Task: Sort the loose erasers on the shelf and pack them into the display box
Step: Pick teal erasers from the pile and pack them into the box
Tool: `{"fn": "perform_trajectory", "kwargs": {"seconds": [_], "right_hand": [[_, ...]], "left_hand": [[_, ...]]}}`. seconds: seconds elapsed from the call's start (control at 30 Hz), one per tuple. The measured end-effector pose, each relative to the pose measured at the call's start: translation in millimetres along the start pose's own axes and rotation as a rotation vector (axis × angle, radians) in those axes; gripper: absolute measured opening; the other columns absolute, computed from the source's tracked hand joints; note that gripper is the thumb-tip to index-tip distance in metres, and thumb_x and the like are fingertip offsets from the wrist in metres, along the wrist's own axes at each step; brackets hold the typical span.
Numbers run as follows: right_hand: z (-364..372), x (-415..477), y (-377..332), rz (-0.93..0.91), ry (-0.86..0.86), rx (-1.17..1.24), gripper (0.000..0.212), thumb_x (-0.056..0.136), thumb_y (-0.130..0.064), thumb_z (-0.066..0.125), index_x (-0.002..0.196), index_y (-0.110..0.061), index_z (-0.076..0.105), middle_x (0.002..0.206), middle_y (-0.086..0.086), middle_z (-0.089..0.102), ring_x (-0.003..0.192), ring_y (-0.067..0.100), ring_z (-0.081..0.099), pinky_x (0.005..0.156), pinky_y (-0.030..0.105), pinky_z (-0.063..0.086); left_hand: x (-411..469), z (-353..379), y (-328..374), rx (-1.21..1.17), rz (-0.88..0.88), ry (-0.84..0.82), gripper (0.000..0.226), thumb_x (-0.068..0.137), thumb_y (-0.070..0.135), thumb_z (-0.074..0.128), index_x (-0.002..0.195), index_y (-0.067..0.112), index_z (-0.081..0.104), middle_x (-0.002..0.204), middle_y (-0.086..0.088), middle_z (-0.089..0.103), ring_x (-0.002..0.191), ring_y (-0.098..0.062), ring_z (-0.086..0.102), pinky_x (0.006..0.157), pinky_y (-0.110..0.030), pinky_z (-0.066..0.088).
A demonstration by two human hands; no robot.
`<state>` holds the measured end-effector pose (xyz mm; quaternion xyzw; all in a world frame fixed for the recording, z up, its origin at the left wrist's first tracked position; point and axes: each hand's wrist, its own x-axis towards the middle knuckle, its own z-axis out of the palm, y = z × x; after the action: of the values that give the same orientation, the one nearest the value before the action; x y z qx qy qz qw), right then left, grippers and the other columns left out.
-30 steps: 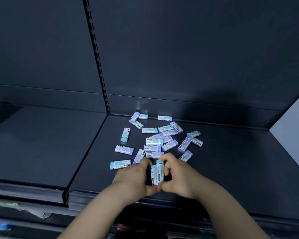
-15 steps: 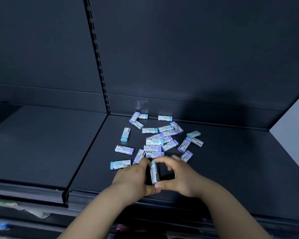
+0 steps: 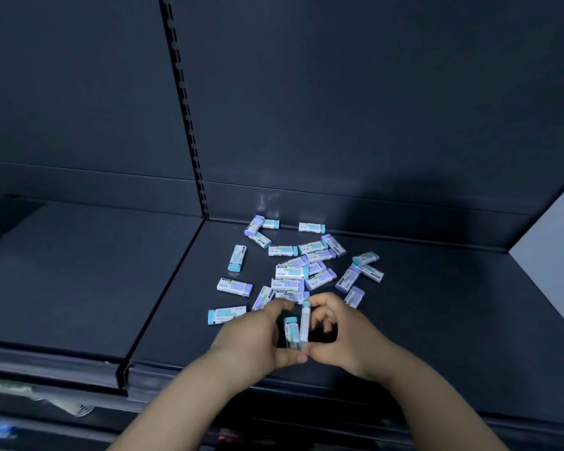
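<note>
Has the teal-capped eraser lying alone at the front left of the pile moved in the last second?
No. The teal-capped eraser lies at the same distance right of the shelf seam, at the same angle.

- Place is recorded as a shop aisle fitted with retail shelving.
- Two dark blue-grey sheet-metal shelf boards (image 3: pixel 437 320) are seen butted side by side.
- A black slotted metal upright (image 3: pixel 189 125) is set between plain dark back panels (image 3: pixel 372 92).
- A lipped front rail (image 3: pixel 56 362) is noted along the shelf edge.
- Many identical small white-sleeved erasers (image 3: pixel 292 271) with teal or lilac ends are scattered as stock.
</note>
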<state>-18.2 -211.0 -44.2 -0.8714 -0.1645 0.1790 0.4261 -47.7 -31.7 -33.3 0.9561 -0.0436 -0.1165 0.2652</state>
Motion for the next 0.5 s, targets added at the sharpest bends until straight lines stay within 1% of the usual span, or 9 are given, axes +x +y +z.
{"fn": "perform_trajectory", "kwargs": {"seconds": [0.07, 0.1, 0.17, 0.23, 0.3, 0.33, 0.4, 0.5], "right_hand": [[1.1, 0.5, -0.6, 0.013, -0.006, 0.054, 0.074, 0.051, -0.048, 0.072, 0.118, -0.035, 0.045, 0.095, -0.015, 0.062, 0.083, -0.001, 0.049, 0.081, 0.016, 0.038], [1.5, 0.7, -0.4, 0.014, -0.011, 0.063, 0.075, 0.05, -0.049, 0.071, 0.119, -0.035, 0.045, 0.097, -0.015, 0.063, 0.084, 0.0, 0.049, 0.082, 0.016, 0.038], [0.3, 0.6, -0.8, 0.004, -0.019, 0.073, 0.072, 0.054, -0.045, 0.072, 0.12, -0.034, 0.045, 0.099, -0.015, 0.063, 0.085, 0.001, 0.049, 0.083, 0.017, 0.038], [-3.3, -0.7, -2.9, -0.007, -0.029, 0.076, 0.067, 0.061, -0.038, 0.073, 0.122, -0.032, 0.046, 0.099, -0.016, 0.06, 0.082, 0.0, 0.047, 0.082, 0.015, 0.038], [-7.1, -1.4, -2.5, -0.007, -0.037, 0.046, 0.06, 0.069, -0.029, 0.078, 0.121, -0.031, 0.049, 0.094, -0.015, 0.054, 0.077, -0.001, 0.045, 0.077, 0.012, 0.037], [-8.5, -1.7, -1.9, -0.003, -0.041, 0.011, 0.056, 0.071, -0.026, 0.078, 0.12, -0.031, 0.051, 0.092, -0.014, 0.051, 0.076, 0.0, 0.044, 0.075, 0.013, 0.038], [-10.4, -2.0, -0.7, 0.019, -0.049, -0.059, 0.05, 0.069, -0.031, 0.078, 0.114, -0.032, 0.054, 0.091, -0.013, 0.05, 0.076, 0.002, 0.045, 0.075, 0.018, 0.04], [-14.1, -2.5, -0.2, 0.052, -0.06, -0.203, 0.05, 0.058, -0.049, 0.074, 0.103, -0.032, 0.059, 0.088, -0.012, 0.052, 0.078, 0.005, 0.05, 0.076, 0.026, 0.045]], "left_hand": [[-1.4, -1.0, 4.4, 0.028, 0.044, 0.069, 0.066, 0.071, 0.06, 0.068, 0.129, 0.045, 0.04, 0.073, 0.014, 0.047, 0.081, -0.009, 0.053, 0.065, -0.018, 0.033], [-2.2, -1.5, 6.9, 0.061, 0.069, 0.104, 0.063, 0.073, 0.059, 0.067, 0.129, 0.044, 0.041, 0.073, 0.014, 0.046, 0.084, -0.009, 0.055, 0.067, -0.019, 0.034], [-2.8, -1.7, 10.9, 0.127, 0.105, 0.172, 0.059, 0.077, 0.055, 0.064, 0.13, 0.042, 0.042, 0.078, 0.013, 0.05, 0.093, -0.01, 0.057, 0.077, -0.022, 0.036], [-2.3, -1.6, 13.0, 0.176, 0.122, 0.203, 0.056, 0.079, 0.053, 0.063, 0.13, 0.041, 0.042, 0.09, 0.011, 0.059, 0.098, -0.009, 0.057, 0.087, -0.023, 0.035], [-1.8, -0.3, 14.6, 0.216, 0.142, 0.21, 0.055, 0.08, 0.052, 0.061, 0.129, 0.041, 0.041, 0.104, 0.013, 0.061, 0.102, -0.008, 0.056, 0.09, -0.024, 0.033], [-1.8, 1.6, 15.4, 0.249, 0.159, 0.219, 0.053, 0.081, 0.052, 0.06, 0.13, 0.04, 0.041, 0.11, 0.014, 0.06, 0.105, -0.007, 0.055, 0.09, -0.025, 0.032], [-2.6, 7.4, 17.6, 0.336, 0.193, 0.241, 0.052, 0.083, 0.048, 0.055, 0.132, 0.039, 0.039, 0.119, 0.013, 0.057, 0.11, -0.009, 0.053, 0.091, -0.027, 0.031], [-4.9, 16.3, 21.2, 0.417, 0.217, 0.209, 0.055, 0.087, 0.045, 0.05, 0.139, 0.04, 0.032, 0.119, 0.01, 0.054, 0.111, -0.014, 0.052, 0.092, -0.03, 0.029]]}}
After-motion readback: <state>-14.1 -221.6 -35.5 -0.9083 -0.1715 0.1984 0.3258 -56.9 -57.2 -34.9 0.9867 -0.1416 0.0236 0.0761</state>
